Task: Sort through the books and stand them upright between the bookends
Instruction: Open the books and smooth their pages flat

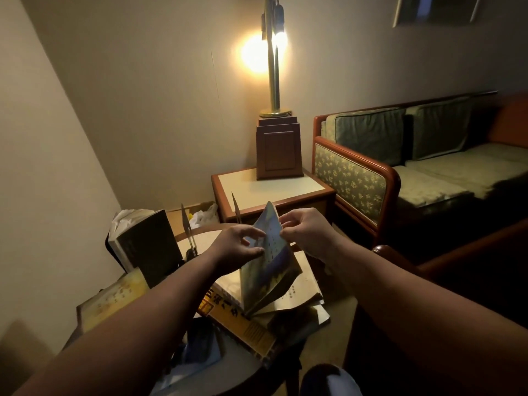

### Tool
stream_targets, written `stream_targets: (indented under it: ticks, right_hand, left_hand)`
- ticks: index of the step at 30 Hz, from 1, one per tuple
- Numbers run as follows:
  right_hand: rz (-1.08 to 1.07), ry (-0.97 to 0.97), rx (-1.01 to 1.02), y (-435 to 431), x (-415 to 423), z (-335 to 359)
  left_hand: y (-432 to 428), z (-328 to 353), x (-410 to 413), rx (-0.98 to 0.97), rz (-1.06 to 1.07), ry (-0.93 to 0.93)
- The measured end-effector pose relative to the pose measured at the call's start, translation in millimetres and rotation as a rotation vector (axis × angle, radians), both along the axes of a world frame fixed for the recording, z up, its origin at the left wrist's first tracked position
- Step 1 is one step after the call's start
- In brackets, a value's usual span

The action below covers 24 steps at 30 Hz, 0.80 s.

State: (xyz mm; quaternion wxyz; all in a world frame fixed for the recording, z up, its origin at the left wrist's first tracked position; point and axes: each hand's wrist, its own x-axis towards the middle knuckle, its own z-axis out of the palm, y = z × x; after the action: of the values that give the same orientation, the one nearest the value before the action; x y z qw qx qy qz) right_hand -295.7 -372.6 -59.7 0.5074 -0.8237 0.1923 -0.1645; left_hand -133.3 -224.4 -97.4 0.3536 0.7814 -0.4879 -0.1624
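A thin blue-covered book (268,270) stands on its lower edge, tilted, on top of a loose pile of books (251,324) on a small round table (200,241). My left hand (237,247) grips its cover from the left. My right hand (303,230) pinches its upper right edge. Two thin metal bookends, one (187,230) to the left and one (236,208) behind the blue book, rise from the table. A thick dark book (145,247) stands upright at the left, beside the left bookend. A yellow-covered book (114,298) lies flat at the near left.
A wooden side table (314,181) carries a lit lamp (274,81) on a wooden base behind the round table. A patterned sofa (414,172) with a wooden frame fills the right. White plastic bags (203,214) lie on the floor by the wall.
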Motion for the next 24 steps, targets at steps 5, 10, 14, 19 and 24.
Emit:
stream_targets:
  ticks: [5, 10, 14, 19, 24]
  right_hand:
    - [-0.062, 0.169, -0.351, -9.2, -7.4, -15.6]
    - [-0.036, 0.26, -0.509, -4.7, 1.8, -40.8]
    - [0.003, 0.312, -0.599, 7.8, 15.8, -53.0]
    - [0.103, 0.424, -0.771, 31.2, 32.3, -65.7]
    - [0.143, 0.479, -0.841, 54.0, 52.0, -78.5]
  left_hand:
    - [6.5, -24.5, -2.3, 0.133, -0.002, -0.173]
    - [26.1, -41.2, -2.1, 0.118, 0.02, -0.194]
    - [46.5, -54.3, -0.6, 0.068, 0.064, -0.214]
    - [75.8, -65.0, 5.8, -0.026, 0.124, -0.239]
    - [88.2, -72.4, 17.3, -0.029, 0.284, -0.199]
